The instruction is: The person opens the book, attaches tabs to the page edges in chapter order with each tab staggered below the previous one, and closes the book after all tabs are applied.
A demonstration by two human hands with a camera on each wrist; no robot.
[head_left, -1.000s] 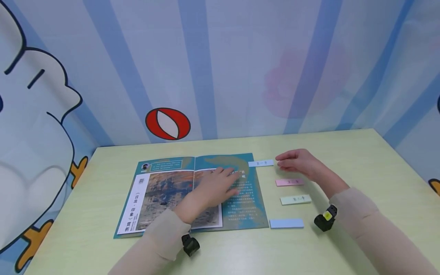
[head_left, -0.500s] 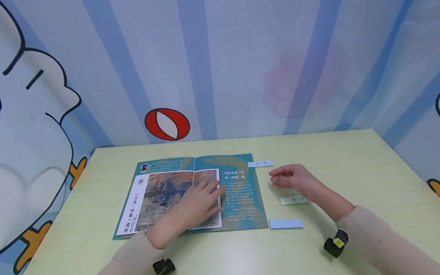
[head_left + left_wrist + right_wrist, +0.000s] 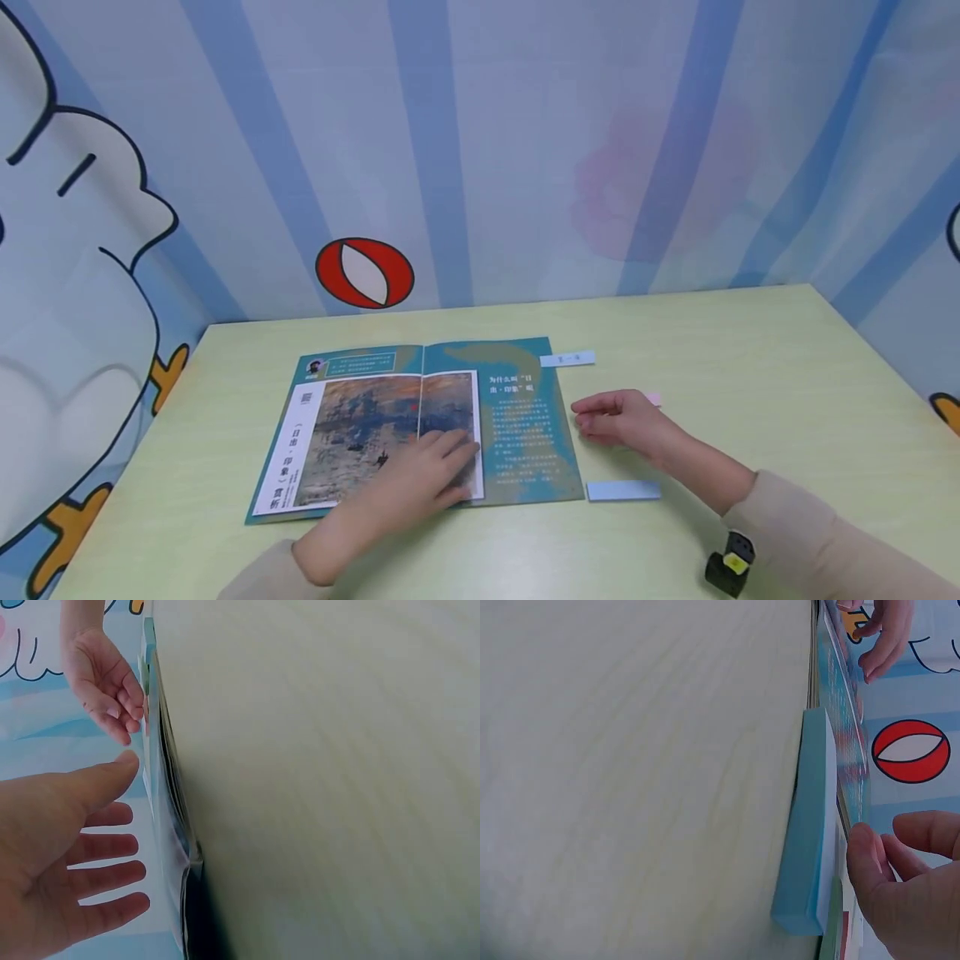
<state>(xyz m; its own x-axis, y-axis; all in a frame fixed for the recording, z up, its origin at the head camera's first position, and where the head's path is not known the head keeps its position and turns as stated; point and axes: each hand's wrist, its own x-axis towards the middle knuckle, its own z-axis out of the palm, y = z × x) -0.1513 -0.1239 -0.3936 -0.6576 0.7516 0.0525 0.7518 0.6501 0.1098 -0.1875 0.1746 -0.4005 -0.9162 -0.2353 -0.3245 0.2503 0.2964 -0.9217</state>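
Observation:
An open magazine (image 3: 525,492) lies on the table, a painting printed across its left page and onto the right. My left hand (image 3: 420,471) is over the lower part of that painting, fingers extended; in the left wrist view the hand (image 3: 67,847) shows spread fingers beside the pages. Just off the magazine's right edge is my right hand (image 3: 626,425), fingers loosely bent and holding nothing. Behind it peeks a pink sticky-note pad (image 3: 654,399); the green pad is hidden in the head view. A blue sticky-note pad (image 3: 622,491) lies nearer me, visibly thick (image 3: 810,825) in the right wrist view.
A pale blue paper tab (image 3: 567,359) with writing sticks out past the magazine's upper right edge. The pale wooden table (image 3: 750,350) extends back to a striped cloth backdrop (image 3: 510,167) with a printed red ball (image 3: 365,272).
My left hand has slid toward me and left, down the painting. The right hand has come nearer me and left, from beside the paper tab, past the pink pad, now covering the green one.

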